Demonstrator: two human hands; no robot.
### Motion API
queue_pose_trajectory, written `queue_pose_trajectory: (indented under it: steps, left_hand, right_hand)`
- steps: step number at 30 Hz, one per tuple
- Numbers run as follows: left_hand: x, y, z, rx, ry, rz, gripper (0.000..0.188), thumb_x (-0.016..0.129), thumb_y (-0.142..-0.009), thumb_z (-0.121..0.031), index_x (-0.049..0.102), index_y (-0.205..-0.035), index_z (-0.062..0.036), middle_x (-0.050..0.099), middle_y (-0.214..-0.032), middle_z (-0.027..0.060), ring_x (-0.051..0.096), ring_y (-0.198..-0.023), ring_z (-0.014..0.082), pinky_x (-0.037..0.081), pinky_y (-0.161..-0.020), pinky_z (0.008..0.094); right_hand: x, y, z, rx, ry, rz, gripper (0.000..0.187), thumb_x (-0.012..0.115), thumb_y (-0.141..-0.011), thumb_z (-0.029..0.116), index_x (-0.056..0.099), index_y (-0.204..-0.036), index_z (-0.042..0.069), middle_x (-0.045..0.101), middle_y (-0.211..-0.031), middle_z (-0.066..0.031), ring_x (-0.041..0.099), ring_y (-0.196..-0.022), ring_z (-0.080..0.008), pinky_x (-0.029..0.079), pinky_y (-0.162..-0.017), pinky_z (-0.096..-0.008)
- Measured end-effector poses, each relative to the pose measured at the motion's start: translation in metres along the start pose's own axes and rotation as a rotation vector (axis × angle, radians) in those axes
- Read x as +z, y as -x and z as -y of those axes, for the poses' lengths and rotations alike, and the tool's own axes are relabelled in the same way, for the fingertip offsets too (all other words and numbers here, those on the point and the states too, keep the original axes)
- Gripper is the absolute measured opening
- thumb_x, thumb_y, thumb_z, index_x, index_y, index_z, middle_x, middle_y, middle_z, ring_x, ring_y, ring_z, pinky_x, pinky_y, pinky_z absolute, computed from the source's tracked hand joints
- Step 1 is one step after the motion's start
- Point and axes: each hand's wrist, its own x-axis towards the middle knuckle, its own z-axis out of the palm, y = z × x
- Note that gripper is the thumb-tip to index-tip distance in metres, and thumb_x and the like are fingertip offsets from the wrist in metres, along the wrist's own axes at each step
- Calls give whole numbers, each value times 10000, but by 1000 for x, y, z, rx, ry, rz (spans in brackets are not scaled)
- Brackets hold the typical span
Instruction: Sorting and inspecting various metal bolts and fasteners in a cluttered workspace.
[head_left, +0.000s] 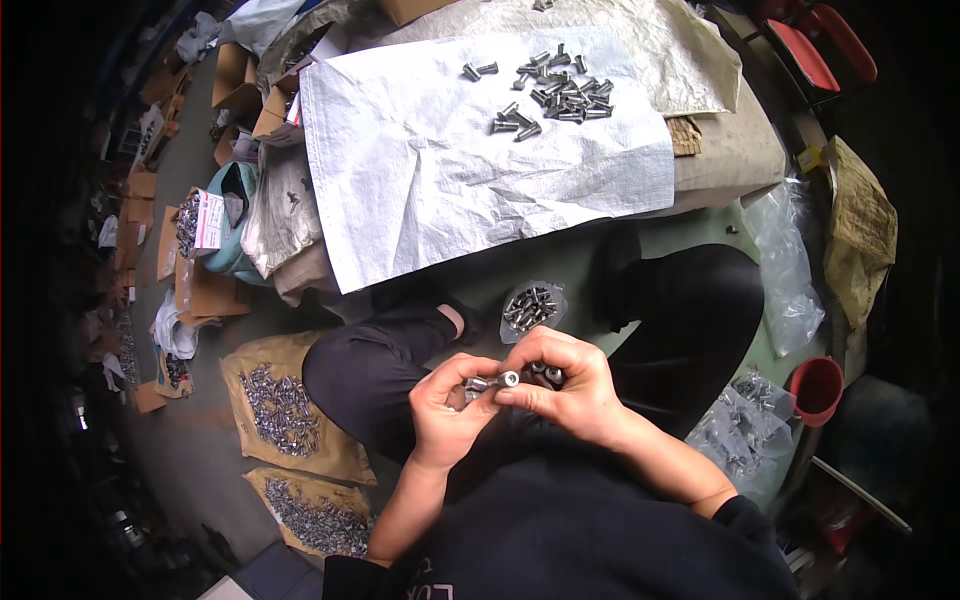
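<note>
Both my hands meet over my lap. My left hand pinches a shiny metal bolt between thumb and fingers. The fingertips of my right hand close on another metal bolt, its round hollow end turned upward. More metal pieces are tucked in the right palm, partly hidden by the fingers. Beyond my hands, a small clear plastic bag of metal parts stands on the floor between my legs. A loose heap of bolts lies on the white woven sheet in front of me.
Two tan sacks spread with small metal parts lie at my left. Cardboard boxes and a teal bag stand farther left. On the right are a plastic bag of parts, a red bucket and a red chair.
</note>
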Motion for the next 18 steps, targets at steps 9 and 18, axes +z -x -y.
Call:
queue_pose_trajectory:
  steps: [9, 18]
  left_hand:
    - [1, 8, 9, -265, 271, 29, 261, 674, -722, -30, 553, -942, 41, 592, -839, 33, 561, -745, 65, 456, -643, 175]
    - [5, 8, 5, -210, 129, -8, 265, 677, -720, -26, 554, -947, 32, 580, -827, 17, 544, -733, 49, 450, -636, 170]
  right_hand:
    - [-5, 7, 1, 30, 20, -30, 195, 729, -649, 84, 583, -763, 23, 537, -717, -36, 495, -599, -104, 402, -530, -231]
    - [-5, 8, -10, -144, -81, -25, 170, 681, -676, 27, 612, -831, 10, 554, -761, -64, 540, -694, -147, 440, -582, -250]
